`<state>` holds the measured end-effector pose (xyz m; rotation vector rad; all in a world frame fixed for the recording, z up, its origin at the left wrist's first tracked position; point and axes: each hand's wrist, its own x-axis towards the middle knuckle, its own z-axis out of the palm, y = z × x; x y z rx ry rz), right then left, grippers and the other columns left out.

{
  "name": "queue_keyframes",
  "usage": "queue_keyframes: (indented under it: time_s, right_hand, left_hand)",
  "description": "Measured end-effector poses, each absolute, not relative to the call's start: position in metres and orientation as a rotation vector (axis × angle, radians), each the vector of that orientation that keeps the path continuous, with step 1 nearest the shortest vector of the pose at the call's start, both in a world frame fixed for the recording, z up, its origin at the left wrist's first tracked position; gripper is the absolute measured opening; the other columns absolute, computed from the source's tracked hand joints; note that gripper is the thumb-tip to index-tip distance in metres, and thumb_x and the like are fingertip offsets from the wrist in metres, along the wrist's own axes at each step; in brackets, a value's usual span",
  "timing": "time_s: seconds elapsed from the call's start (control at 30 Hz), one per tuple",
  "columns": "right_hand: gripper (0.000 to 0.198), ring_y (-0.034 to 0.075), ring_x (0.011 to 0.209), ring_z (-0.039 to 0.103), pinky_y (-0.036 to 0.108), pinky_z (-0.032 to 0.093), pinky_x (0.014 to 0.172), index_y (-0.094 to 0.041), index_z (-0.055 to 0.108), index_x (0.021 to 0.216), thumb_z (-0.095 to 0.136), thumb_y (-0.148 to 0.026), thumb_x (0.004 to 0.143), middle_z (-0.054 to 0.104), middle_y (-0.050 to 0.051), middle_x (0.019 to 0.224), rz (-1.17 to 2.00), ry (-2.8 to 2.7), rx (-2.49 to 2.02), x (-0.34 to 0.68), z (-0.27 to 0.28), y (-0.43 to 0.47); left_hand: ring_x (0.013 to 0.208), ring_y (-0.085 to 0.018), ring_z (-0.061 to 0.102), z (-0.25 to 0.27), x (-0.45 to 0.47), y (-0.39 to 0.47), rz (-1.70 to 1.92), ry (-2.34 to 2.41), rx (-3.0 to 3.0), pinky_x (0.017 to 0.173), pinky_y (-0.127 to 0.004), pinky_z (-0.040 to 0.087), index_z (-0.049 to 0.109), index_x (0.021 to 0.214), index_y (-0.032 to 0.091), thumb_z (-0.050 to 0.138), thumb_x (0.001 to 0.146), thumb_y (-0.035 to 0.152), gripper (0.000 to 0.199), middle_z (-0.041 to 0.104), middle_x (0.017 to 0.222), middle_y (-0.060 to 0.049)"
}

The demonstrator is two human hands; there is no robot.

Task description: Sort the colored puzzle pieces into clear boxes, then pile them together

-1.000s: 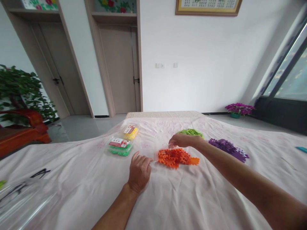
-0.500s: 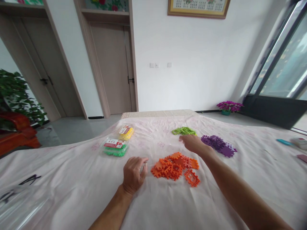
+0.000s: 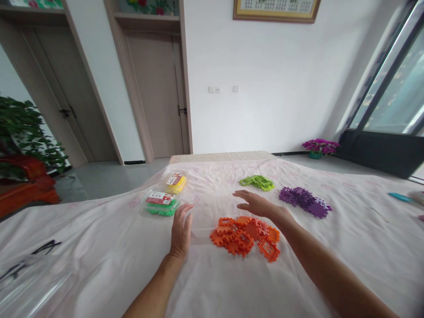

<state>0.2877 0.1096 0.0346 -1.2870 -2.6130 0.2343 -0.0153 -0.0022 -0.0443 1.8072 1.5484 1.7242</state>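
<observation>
A heap of orange interlocking plastic pieces (image 3: 245,235) lies on the cloth in front of me, toothed at the edges, some with window-like holes. My left hand (image 3: 181,227) is left of the heap, fingers stretched and thumb apart, its fingertips near a clear box of green pieces (image 3: 162,206). Over the far side of the heap, my right hand (image 3: 254,205) reaches leftward with fingers and thumb spread, holding nothing. Faint clear edges show between the hands; I cannot make out what they belong to. Beyond my right hand sits a light green pile (image 3: 257,182).
A purple pile (image 3: 304,201) lies to the right. A clear box with yellow pieces (image 3: 176,182) stands behind the green one. Clear plastic (image 3: 36,287) and a black strap-like item (image 3: 46,247) are at the near left. A blue item (image 3: 399,197) lies far right.
My right hand has drawn back from beside the light green pile, leftward and nearer, and its fingers have spread. My left hand's fingers have straightened. The separate orange piece now touches the heap.
</observation>
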Motion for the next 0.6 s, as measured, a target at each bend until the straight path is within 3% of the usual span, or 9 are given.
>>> queue_keyframes:
  time_s: [0.23,0.43,0.6]
  right_hand:
    - [0.034,0.023,0.099,0.066,0.032,0.05,0.089,-0.022,0.07,0.115,0.061,-0.031,0.082,0.072,0.007,0.111,0.608,-2.487,-1.241,0.281,0.033,0.096]
    - [0.045,0.024,0.105,0.064,0.031,0.047,0.091,-0.032,0.072,0.113,0.074,-0.029,0.068,0.07,0.002,0.115,0.701,-2.685,-1.219,0.261,0.041,0.075]
    - [0.031,0.022,0.1,0.065,0.028,0.046,0.088,-0.028,0.074,0.106,0.064,-0.023,0.076,0.072,0.003,0.11,0.572,-2.688,-1.274,0.25,0.032,0.071]
  left_hand:
    - [0.131,-0.022,0.043,-0.043,-0.014,-0.002,1.626,1.555,1.82,0.115,-0.047,0.03,0.063,0.117,0.022,0.038,0.097,0.035,0.035,0.051,0.132,-0.009]
    - [0.136,-0.025,0.037,-0.044,-0.013,-0.003,1.543,1.565,1.87,0.117,-0.05,0.026,0.064,0.116,0.022,0.04,0.094,0.032,0.034,0.044,0.139,-0.009]
    - [0.137,-0.023,0.035,-0.043,-0.011,-0.005,1.518,1.588,1.918,0.118,-0.049,0.025,0.064,0.116,0.023,0.034,0.098,0.035,0.037,0.042,0.142,-0.009]
